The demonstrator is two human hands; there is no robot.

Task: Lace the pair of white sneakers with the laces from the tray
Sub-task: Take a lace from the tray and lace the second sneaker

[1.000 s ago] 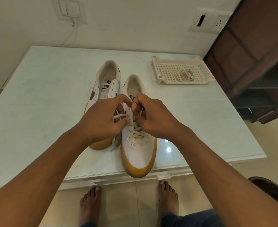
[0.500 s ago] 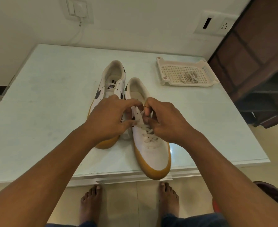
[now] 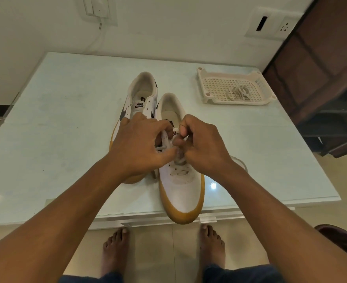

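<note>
In the head view, a lace [image 3: 162, 148] is pinched over the eyelets of the near sneaker [image 3: 182, 193] by the curled fingers of the left hand [image 3: 140, 146] and the right hand [image 3: 201, 146]. The second sneaker [image 3: 143, 92] is set just beside it on the tabletop [image 3: 56, 129]. A spare lace [image 3: 239, 92] is seen bunched in the tray [image 3: 202, 84], well apart from both.

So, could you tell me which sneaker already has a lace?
The nearer sneaker, under the left hand and right hand: a lace crosses its lower eyelets. The far sneaker's eyelets are bare; a spare lace lies in the tray.
</note>
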